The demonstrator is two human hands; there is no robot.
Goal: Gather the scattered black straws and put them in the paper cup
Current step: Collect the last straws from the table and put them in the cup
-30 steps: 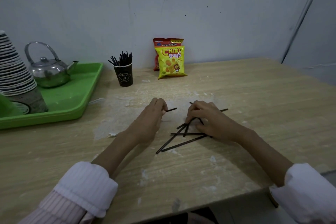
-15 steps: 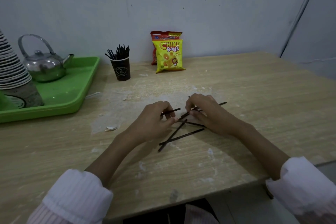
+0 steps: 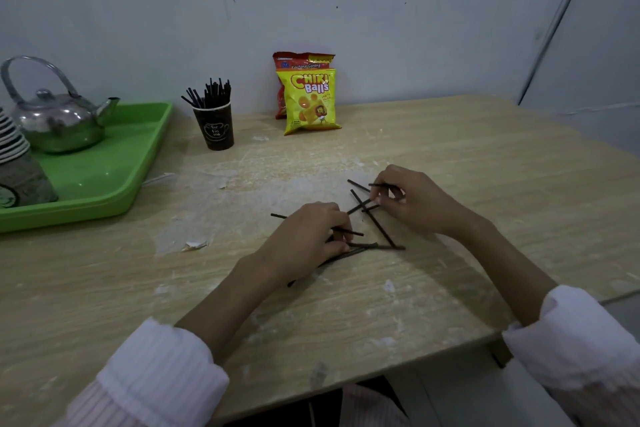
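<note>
Several thin black straws (image 3: 375, 224) lie crossed on the wooden table (image 3: 450, 163) between my hands. My left hand (image 3: 308, 236) rests over the near end of the pile, fingers closed on one straw whose ends stick out on both sides. My right hand (image 3: 412, 199) is at the far right of the pile and pinches another straw between thumb and fingertips. A dark paper cup (image 3: 214, 126) stands at the back left of the table, holding several upright black straws.
A green tray (image 3: 114, 177) on the left carries a metal kettle (image 3: 57, 118) and a stack of paper cups (image 3: 14, 152). Two snack bags (image 3: 310, 99) lean on the wall behind. A paper scrap (image 3: 194, 245) lies left of my hands.
My left hand has shifted toward me over the pile, its straw now crossing under the fingers. My right hand has lifted a straw end at the far side. The camera has moved slightly.
</note>
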